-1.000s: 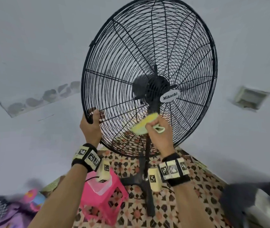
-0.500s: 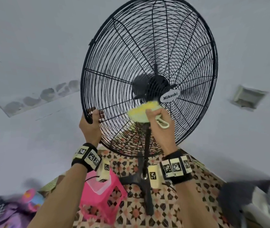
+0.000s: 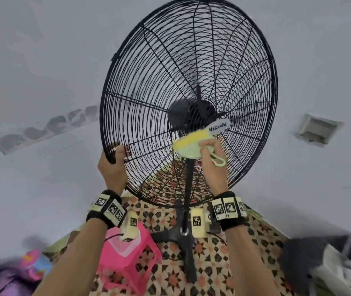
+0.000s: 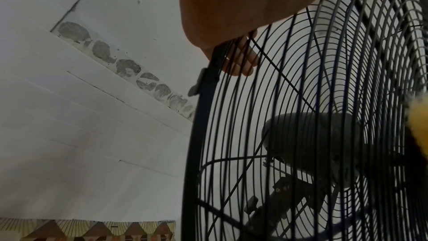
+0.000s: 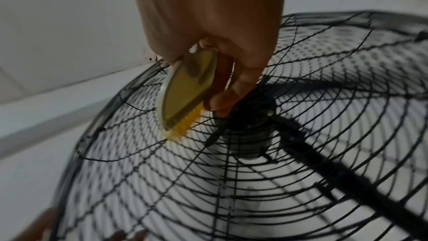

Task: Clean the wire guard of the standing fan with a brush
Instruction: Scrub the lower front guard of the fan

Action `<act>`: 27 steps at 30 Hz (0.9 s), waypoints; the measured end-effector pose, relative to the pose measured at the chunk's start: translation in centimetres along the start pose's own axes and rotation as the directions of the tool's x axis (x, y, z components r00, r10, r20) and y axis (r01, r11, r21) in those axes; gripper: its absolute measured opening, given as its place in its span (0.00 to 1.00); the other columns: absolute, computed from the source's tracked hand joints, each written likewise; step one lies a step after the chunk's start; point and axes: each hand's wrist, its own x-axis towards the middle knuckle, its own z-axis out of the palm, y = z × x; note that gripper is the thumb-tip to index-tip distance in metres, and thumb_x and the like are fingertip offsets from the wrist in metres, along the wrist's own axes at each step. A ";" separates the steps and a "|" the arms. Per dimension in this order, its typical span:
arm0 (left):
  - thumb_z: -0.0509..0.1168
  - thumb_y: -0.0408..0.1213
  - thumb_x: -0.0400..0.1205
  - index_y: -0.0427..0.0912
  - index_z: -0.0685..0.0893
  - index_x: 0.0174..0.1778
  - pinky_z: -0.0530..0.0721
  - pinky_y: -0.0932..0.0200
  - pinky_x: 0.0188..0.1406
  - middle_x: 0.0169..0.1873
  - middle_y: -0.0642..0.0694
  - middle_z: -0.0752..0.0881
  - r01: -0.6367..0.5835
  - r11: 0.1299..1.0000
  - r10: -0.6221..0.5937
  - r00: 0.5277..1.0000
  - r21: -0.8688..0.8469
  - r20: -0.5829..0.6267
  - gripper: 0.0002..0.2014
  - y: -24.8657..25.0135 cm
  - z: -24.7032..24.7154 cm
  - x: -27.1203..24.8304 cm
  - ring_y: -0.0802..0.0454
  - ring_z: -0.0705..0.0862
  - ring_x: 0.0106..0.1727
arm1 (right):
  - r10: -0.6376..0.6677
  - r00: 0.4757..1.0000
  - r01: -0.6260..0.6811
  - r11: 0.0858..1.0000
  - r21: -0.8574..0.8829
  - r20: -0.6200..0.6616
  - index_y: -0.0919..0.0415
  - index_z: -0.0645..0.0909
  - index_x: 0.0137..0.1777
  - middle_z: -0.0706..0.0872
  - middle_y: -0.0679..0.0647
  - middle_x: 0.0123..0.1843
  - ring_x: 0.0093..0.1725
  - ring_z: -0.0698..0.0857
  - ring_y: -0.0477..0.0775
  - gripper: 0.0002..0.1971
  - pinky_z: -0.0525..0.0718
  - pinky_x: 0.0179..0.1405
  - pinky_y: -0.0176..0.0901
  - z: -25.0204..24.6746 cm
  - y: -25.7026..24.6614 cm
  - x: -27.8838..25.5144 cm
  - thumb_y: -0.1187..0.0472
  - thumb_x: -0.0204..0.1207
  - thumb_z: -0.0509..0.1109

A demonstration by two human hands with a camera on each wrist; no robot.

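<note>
A large black wire guard of a standing fan fills the head view, with a white "Mikachi" badge at its hub. My left hand grips the guard's lower left rim, fingers curled through the wires. My right hand holds a pale green brush with yellow bristles, which press on the wires just below and left of the hub. The fan's black pole runs down to its cross base.
A pink plastic stool stands left of the fan base on a patterned mat. Grey and white cloth lies at lower right, colourful items at lower left. Plain white walls stand behind, with a wall box at right.
My right hand has swept the brush upward along the guard, from the lower wires to just under the hub badge. The left hand keeps its grip on the rim.
</note>
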 end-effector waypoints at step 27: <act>0.63 0.54 0.89 0.27 0.84 0.55 0.76 0.77 0.36 0.37 0.53 0.81 0.043 0.999 -0.043 0.999 0.016 0.007 0.27 0.6 0.4 -0.7 0.72 0.81 0.36 | -0.037 0.999 0.028 0.976 -0.218 -0.038 0.51 0.87 0.44 0.90 0.44 0.39 0.32 0.83 0.41 0.05 0.80 0.31 0.35 -3.0 0.6 1.7 0.63 0.80 0.73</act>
